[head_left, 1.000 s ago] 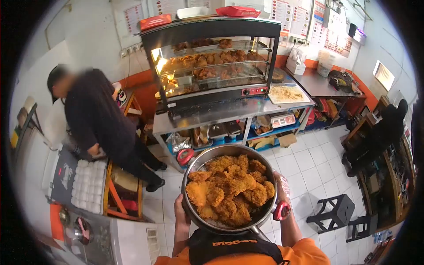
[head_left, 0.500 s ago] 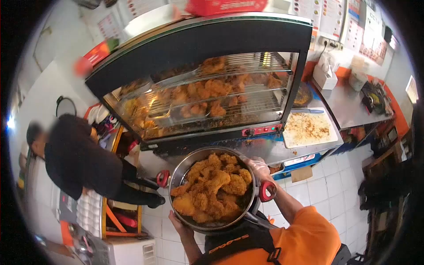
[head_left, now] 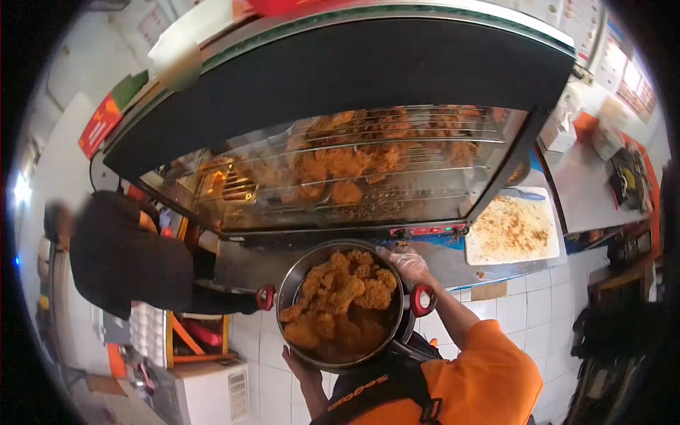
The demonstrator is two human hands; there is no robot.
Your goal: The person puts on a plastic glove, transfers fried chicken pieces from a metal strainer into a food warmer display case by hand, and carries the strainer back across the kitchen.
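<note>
A round metal pot (head_left: 285, 289) with red side handles holds several pieces of breaded fried chicken (head_left: 340, 290). My left hand (head_left: 297, 361) supports the pot at its lower left edge, its fingers mostly beneath it. A clear plastic glove covers my right hand (head_left: 407, 265), which grips the pot's upper right rim beside the red handle. Just beyond the pot stands a glass display cabinet (head_left: 354, 64) with fried chicken on its wire racks. The pot's far edge is close to the cabinet's base and the metal counter (head_left: 244, 265).
Right of the cabinet lies a white board (head_left: 513, 230) with crumbs and a knife (head_left: 523, 194). At the left a person in black (head_left: 127, 255) bends over a work surface near egg trays (head_left: 149, 333). A white box-shaped appliance (head_left: 205, 397) stands at the lower left.
The pot and both my hands have come closer to the display cabinet, which now fills more of the view. My right hand has stayed on the rim since half a second ago.
</note>
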